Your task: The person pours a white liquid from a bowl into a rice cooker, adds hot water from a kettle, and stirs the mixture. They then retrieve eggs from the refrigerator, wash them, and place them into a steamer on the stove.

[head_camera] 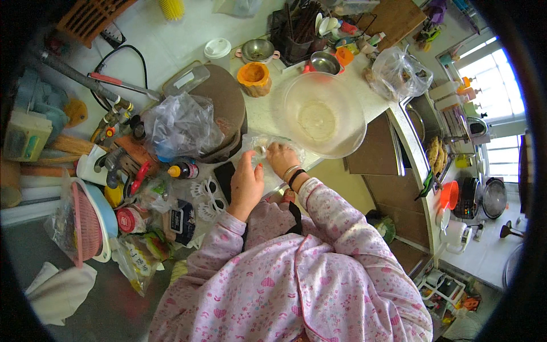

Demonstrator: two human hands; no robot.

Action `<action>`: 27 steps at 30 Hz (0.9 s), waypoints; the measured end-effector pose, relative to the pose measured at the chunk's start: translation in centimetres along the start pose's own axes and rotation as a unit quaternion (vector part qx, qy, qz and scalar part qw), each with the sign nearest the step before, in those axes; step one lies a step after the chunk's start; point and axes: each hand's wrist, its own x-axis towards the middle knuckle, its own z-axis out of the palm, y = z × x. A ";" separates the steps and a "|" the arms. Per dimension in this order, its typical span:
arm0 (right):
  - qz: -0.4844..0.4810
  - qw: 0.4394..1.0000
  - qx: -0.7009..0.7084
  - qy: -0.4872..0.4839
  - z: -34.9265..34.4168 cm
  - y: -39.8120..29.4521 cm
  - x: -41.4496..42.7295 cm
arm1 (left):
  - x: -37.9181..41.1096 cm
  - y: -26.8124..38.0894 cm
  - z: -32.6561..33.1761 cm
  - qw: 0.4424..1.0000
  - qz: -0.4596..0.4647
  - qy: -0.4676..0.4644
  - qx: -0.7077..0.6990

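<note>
A small clear plastic bag (273,140) lies on the counter before me, with something pale inside. My right hand (282,159) reaches to it with bent fingers, and the fingertips are partly hidden by the film. A bracelet and a dark band circle that wrist. Just left of it, my left hand (248,183) is raised beside the bag's near edge. Its thumb and fingers are apart, with nothing visible between them. Beyond the right hand stands a large translucent plastic bowl (350,137), with a little pale residue at its bottom.
A hollowed pumpkin (254,80) stands behind the bowl's left side. A round brown board (226,89) bears a crumpled plastic bag (183,126). A phone (224,181), white-framed glasses (213,192) and a small dark bottle (183,171) lie left. A tied bag (399,72) sits right, by the sink.
</note>
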 end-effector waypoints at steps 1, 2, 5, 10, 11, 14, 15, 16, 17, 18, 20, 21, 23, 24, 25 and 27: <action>0.006 1.000 0.010 0.001 0.4 0.2 0.1 | 0.0 0.0 0.1 1.000 0.009 -0.008 0.002; 0.011 1.000 0.021 0.002 1.0 0.3 0.3 | -0.2 0.3 0.4 1.000 0.004 -0.003 -0.011; 0.032 0.993 0.087 0.070 6.3 1.4 0.7 | 0.0 2.3 0.8 0.992 0.016 -0.062 -0.108; 0.022 0.996 0.091 0.005 3.1 0.5 1.4 | 0.7 2.9 1.5 0.994 0.073 -0.051 -0.068; 0.026 0.995 0.094 -0.012 3.1 0.7 1.5 | 0.9 2.3 2.0 0.993 0.083 -0.048 -0.069; 0.050 0.988 0.147 0.011 3.0 1.2 1.3 | 1.4 1.3 2.2 0.994 0.080 -0.039 -0.059; 0.062 0.983 0.171 0.031 3.0 1.4 1.1 | 1.7 1.4 2.0 0.996 0.060 -0.039 -0.050; 0.080 0.976 0.197 0.041 0.1 0.5 1.0 | 1.8 1.0 1.6 0.998 0.035 -0.034 -0.038; 0.097 0.963 0.251 0.034 -1.8 0.4 0.8 | 2.1 0.6 1.4 0.998 0.036 -0.029 -0.040; 0.112 0.945 0.306 0.028 -3.3 0.5 1.0 | 2.5 0.1 1.3 0.998 0.037 -0.025 -0.041; 0.127 0.899 0.410 0.082 -4.5 0.6 0.6 | 3.4 -0.3 0.9 0.999 0.043 -0.012 -0.019; 0.128 0.872 0.468 0.065 -5.3 0.7 0.3 | 3.9 -0.8 0.8 0.999 0.046 -0.018 0.007; 0.127 0.807 0.576 0.028 -7.9 1.0 -0.7 | 4.8 -2.5 0.6 0.997 0.051 -0.028 0.060; 0.151 0.730 0.666 -0.026 -9.5 1.4 -1.3 | 5.2 -3.1 0.7 0.994 0.068 -0.025 0.084; 0.142 0.683 0.717 0.002 -9.6 1.5 -1.7 | 5.4 -3.5 0.9 0.991 0.084 -0.023 0.099; 0.122 0.577 0.805 0.062 -9.8 1.7 -2.9 | 5.9 -3.7 1.2 0.985 0.117 -0.022 0.128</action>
